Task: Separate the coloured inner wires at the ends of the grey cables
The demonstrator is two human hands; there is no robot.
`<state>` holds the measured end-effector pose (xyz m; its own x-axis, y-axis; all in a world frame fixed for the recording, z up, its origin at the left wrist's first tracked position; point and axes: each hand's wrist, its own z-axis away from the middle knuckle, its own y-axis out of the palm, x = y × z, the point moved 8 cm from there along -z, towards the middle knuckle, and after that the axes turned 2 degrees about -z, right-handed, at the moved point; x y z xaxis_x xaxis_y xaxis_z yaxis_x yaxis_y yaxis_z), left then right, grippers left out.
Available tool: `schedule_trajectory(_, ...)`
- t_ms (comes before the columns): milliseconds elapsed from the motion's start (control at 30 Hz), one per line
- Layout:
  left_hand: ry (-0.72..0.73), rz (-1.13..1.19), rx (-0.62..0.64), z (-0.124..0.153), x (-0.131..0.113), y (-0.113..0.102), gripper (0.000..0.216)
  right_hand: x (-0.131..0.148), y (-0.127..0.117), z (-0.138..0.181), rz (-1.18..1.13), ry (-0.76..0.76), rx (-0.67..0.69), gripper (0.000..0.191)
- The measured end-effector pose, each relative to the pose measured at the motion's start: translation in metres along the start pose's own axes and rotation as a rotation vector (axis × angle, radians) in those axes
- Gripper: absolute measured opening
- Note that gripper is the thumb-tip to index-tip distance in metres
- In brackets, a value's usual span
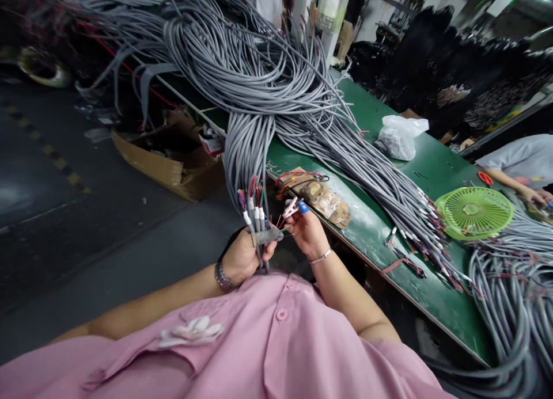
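My left hand [244, 256] is closed around several grey cables [261, 262], held upright in front of the pink shirt. Grey wrapping covers one of its fingers. The cable ends have white collars [247, 217], and thin coloured wires [242, 198] fan out above them. Just to the right, my right hand [309, 233] is closed, with a blue cover [303, 206] on one fingertip. Between its fingers is a small pale pink, clip-like tool [291, 207] whose exact kind I cannot make out. A few loose thin wires [280, 220] stick out between both hands.
Large coils of grey cable [242, 71] lie across the green table [345, 203]. On it are a tape-wrapped block [324, 197], a white plastic bag [401, 137], a green basket [473, 212] and pliers [408, 263]. A cardboard box [173, 163] stands at left; another person's arm [510, 180] shows at right.
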<state>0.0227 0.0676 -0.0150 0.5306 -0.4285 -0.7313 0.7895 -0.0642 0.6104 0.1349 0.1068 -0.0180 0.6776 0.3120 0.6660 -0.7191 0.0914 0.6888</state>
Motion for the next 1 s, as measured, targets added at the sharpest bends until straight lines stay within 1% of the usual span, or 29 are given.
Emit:
schedule_trajectory(67,0.015,0.005,-0.026,-0.001,0.0,0.0,0.017,0.003,-0.004,0.0,0.066,-0.075,-0.034,0.032)
schedule_trajectory(167,0.012,0.033,-0.049,-0.005,-0.001,0.002,0.018,0.012,-0.013,0.001,0.241,-0.252,-0.113,0.036)
schedule_trajectory(233,-0.003,0.061,-0.054,-0.008,0.0,0.002,0.019,0.014,-0.016,0.0,0.301,-0.308,-0.133,0.038)
schedule_trajectory(300,-0.021,0.079,-0.057,-0.01,0.001,0.003,0.019,0.007,-0.014,-0.004,0.25,-0.234,-0.089,0.04)
schedule_trajectory(400,-0.037,0.08,-0.072,-0.012,0.003,0.001,0.019,-0.003,-0.006,-0.01,0.091,-0.092,-0.017,0.042)
schedule_trajectory(500,-0.034,0.057,-0.088,-0.013,0.005,-0.002,0.019,-0.003,-0.005,-0.014,-0.008,-0.092,-0.045,0.04)
schedule_trajectory(567,-0.024,0.033,-0.087,-0.014,0.006,-0.003,0.019,-0.003,-0.006,-0.015,-0.036,-0.119,-0.069,0.036)
schedule_trajectory(667,-0.015,0.005,-0.089,-0.014,0.008,-0.004,0.019,-0.003,-0.005,-0.015,-0.052,-0.123,-0.068,0.036)
schedule_trajectory(800,-0.012,0.017,-0.093,-0.01,0.007,-0.006,0.02,-0.007,-0.004,-0.01,-0.069,-0.034,-0.064,0.043)
schedule_trajectory(867,0.004,0.027,-0.083,-0.005,0.005,-0.005,0.02,-0.008,-0.001,-0.007,-0.083,0.019,-0.037,0.046)
schedule_trajectory(933,0.025,0.025,-0.08,-0.001,0.003,-0.005,0.02,-0.008,0.001,-0.004,-0.091,0.049,-0.003,0.044)
schedule_trajectory(1000,0.039,0.013,-0.083,0.002,0.001,-0.005,0.02,-0.006,0.002,-0.002,-0.08,0.042,0.01,0.038)
